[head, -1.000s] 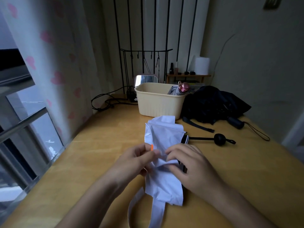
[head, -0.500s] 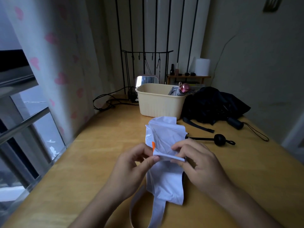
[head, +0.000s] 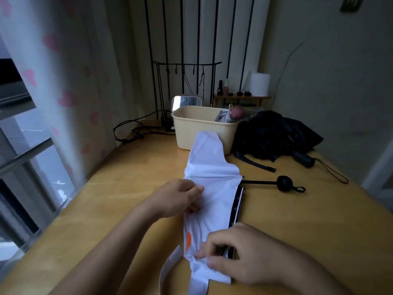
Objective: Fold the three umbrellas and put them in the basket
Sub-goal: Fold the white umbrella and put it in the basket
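A white umbrella (head: 212, 179) lies collapsed along the middle of the wooden table (head: 297, 231), its black shaft and round handle (head: 285, 183) sticking out to the right. My left hand (head: 180, 199) holds the canopy's left edge at mid-length. Nearer to me, my right hand (head: 238, 252) pinches the white fabric at the umbrella's near end, beside an orange mark. A cream basket (head: 191, 133) stands behind, with a folded pink-handled umbrella (head: 234, 114) inside at its right. A black umbrella (head: 274, 137) lies crumpled to the right of the basket.
A curtain with pink hearts (head: 70, 99) and a window line the table's left edge. Black cables (head: 136, 130), a small mirror (head: 187, 102) and a black hook stand sit behind the basket. A small wooden shelf (head: 240, 99) with a white roll stands at the back.
The hands have parted: my right hand slid toward me along the canopy to its near end, while my left stays at mid-length. The fabric now lies stretched out longer and flatter.
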